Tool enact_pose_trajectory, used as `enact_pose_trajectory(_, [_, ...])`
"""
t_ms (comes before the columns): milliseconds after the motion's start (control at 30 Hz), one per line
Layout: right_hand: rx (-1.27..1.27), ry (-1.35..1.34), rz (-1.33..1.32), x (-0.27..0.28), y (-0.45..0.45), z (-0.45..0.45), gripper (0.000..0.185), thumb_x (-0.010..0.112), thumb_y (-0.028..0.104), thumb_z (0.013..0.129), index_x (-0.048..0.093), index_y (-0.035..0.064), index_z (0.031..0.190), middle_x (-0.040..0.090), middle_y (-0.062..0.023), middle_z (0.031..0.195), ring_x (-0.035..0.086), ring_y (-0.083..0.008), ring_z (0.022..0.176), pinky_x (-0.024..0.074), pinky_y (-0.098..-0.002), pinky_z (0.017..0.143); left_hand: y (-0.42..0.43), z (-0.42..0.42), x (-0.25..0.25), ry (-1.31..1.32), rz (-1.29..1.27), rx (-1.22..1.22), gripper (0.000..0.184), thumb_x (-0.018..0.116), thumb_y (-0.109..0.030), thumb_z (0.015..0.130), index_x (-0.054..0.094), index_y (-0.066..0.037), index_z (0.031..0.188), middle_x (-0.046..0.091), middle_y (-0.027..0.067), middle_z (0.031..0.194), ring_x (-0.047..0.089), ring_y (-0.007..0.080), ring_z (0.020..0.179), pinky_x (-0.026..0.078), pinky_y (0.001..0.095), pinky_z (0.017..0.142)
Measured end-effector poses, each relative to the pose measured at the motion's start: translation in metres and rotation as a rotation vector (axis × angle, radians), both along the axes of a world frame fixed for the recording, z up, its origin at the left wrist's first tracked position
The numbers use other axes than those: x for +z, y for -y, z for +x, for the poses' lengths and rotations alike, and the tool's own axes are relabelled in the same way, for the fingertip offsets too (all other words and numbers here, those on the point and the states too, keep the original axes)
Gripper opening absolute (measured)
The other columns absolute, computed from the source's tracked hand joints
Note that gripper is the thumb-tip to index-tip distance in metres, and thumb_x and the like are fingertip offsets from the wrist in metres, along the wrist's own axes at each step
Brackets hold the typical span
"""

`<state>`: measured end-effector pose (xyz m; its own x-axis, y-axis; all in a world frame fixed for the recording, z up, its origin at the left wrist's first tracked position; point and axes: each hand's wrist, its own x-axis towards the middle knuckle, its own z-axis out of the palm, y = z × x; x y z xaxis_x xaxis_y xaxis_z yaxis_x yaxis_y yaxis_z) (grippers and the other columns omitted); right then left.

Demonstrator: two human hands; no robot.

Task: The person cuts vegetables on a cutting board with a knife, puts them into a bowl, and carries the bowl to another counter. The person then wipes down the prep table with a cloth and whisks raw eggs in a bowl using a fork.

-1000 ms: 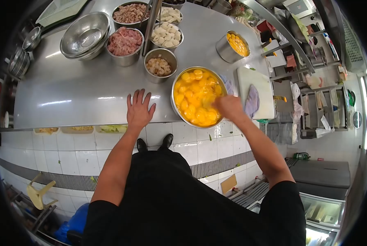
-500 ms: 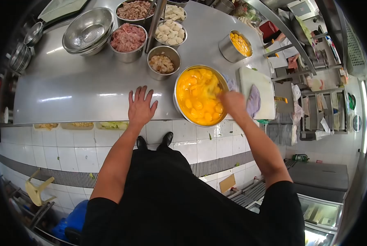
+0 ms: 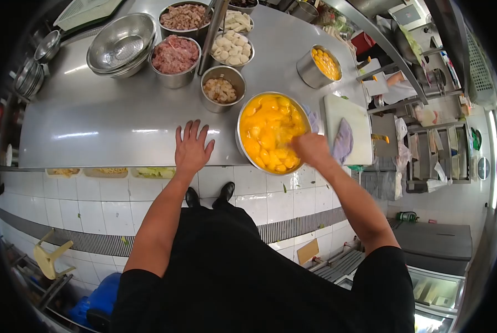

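Observation:
A steel bowl [image 3: 239, 139] full of egg yolks [image 3: 266, 125] stands near the front edge of the steel table [image 3: 104, 114]. Over the bowl's right side, my right hand [image 3: 313, 150] is closed; a blurred streak lies in the egg below it, and whatever it grips cannot be made out. Several yolks still look whole, with runny egg between them. My left hand [image 3: 193, 152] rests flat on the table left of the bowl, fingers spread, holding nothing. Just behind the bowl sits a small steel pot [image 3: 226, 104] of pale chopped pieces.
Pots of minced meat [image 3: 175, 54] and white balls [image 3: 232, 49] stand behind, with nested colanders [image 3: 121, 41] further left. At right are a pot of yolks [image 3: 326, 64], a white cutting board [image 3: 359, 125] and a purple cloth [image 3: 343, 141]. Open food trays [image 3: 154, 173] sit below the front edge.
My right hand has moved down and slightly left over the bowl, and the egg surface is stirred differently. My left hand stays flat in place on the table.

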<state>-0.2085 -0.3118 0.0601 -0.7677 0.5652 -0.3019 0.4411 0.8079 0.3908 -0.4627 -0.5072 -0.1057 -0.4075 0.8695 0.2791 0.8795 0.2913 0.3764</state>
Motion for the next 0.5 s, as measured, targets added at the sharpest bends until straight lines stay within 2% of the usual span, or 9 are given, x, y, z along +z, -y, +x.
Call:
enact_pose_trajectory(33, [-0.183, -0.064, 0.064, 0.008, -0.011, -0.004, 0.028, 0.059, 0.034, 0.091, 0.075, 0.0114, 0.086, 0.071, -0.0104, 0.074, 0.073, -0.0283, 0.075, 0.0569, -0.0419, 0.061, 0.003, 0.004, -0.002, 0.005, -0.009, -0.004, 0.05, 0.06, -0.036, 0.091, 0.057, -0.009, 0.133, 0.048, 0.0135, 0.14, 0.039, 0.032, 0.136, 0.024, 0.0549, 0.114])
enact_pose_trajectory(167, [-0.055, 0.068, 0.082, -0.016, -0.019, 0.005, 0.027, 0.059, 0.033, 0.091, 0.076, 0.0122, 0.084, 0.072, -0.0101, 0.074, 0.073, -0.0279, 0.075, 0.057, -0.0422, 0.062, -0.001, 0.001, 0.002, 0.008, -0.006, -0.005, 0.049, 0.061, -0.035, 0.091, 0.057, -0.009, 0.132, 0.048, 0.0135, 0.14, 0.039, 0.0319, 0.136, 0.024, 0.0547, 0.114])
enact_pose_trajectory(267, [-0.31, -0.285, 0.097, 0.017, -0.018, -0.009, 0.031, 0.06, 0.036, 0.091, 0.075, 0.0113, 0.08, 0.071, -0.0108, 0.072, 0.073, -0.0288, 0.071, 0.0568, -0.0427, 0.062, 0.007, 0.004, -0.004, -0.01, -0.005, 0.007, 0.048, 0.06, -0.037, 0.09, 0.058, -0.01, 0.13, 0.049, 0.0119, 0.14, 0.039, 0.0302, 0.135, 0.024, 0.0548, 0.115])
enact_pose_trajectory(300, [-0.224, -0.152, 0.115, -0.004, -0.024, 0.001, 0.033, 0.06, 0.04, 0.091, 0.075, 0.0119, 0.081, 0.071, -0.0105, 0.072, 0.072, -0.0289, 0.07, 0.0567, -0.0422, 0.062, 0.007, 0.002, -0.004, 0.006, -0.005, 0.01, 0.049, 0.06, -0.036, 0.09, 0.058, -0.01, 0.131, 0.048, 0.0127, 0.14, 0.039, 0.031, 0.135, 0.024, 0.0549, 0.115])
enact_pose_trajectory(333, [-0.235, -0.15, 0.125, 0.001, -0.015, 0.005, 0.033, 0.06, 0.04, 0.091, 0.075, 0.0119, 0.081, 0.071, -0.0105, 0.072, 0.072, -0.0289, 0.07, 0.0567, -0.0422, 0.062, 0.003, 0.003, -0.003, 0.022, -0.006, -0.005, 0.049, 0.061, -0.035, 0.09, 0.057, -0.009, 0.132, 0.048, 0.0134, 0.141, 0.039, 0.0319, 0.135, 0.024, 0.0551, 0.115])
enact_pose_trajectory(400, [-0.009, 0.042, -0.03, 0.002, -0.001, 0.0, 0.032, 0.06, 0.039, 0.091, 0.074, 0.0123, 0.081, 0.071, -0.0097, 0.074, 0.072, -0.028, 0.07, 0.0565, -0.042, 0.062, -0.002, 0.002, -0.002, 0.017, 0.009, -0.006, 0.049, 0.061, -0.035, 0.091, 0.057, -0.009, 0.132, 0.048, 0.0134, 0.141, 0.039, 0.032, 0.135, 0.024, 0.0552, 0.114])
enact_pose_trajectory(433, [-0.142, -0.059, 0.019, 0.006, -0.013, 0.0, 0.031, 0.06, 0.036, 0.091, 0.075, 0.0108, 0.083, 0.072, -0.0104, 0.074, 0.072, -0.0288, 0.074, 0.0566, -0.042, 0.064, 0.004, 0.004, -0.004, 0.014, 0.005, -0.003, 0.049, 0.061, -0.035, 0.091, 0.057, -0.009, 0.131, 0.048, 0.0133, 0.141, 0.039, 0.032, 0.135, 0.024, 0.0553, 0.114])
enact_pose_trajectory(500, [-0.096, -0.022, 0.038, -0.007, -0.013, 0.002, 0.031, 0.06, 0.036, 0.092, 0.075, 0.011, 0.083, 0.072, -0.0108, 0.074, 0.073, -0.0285, 0.075, 0.0566, -0.0421, 0.064, 0.006, 0.003, -0.004, 0.01, -0.004, 0.004, 0.049, 0.061, -0.035, 0.091, 0.057, -0.009, 0.131, 0.048, 0.0135, 0.141, 0.039, 0.0323, 0.135, 0.024, 0.0554, 0.114])
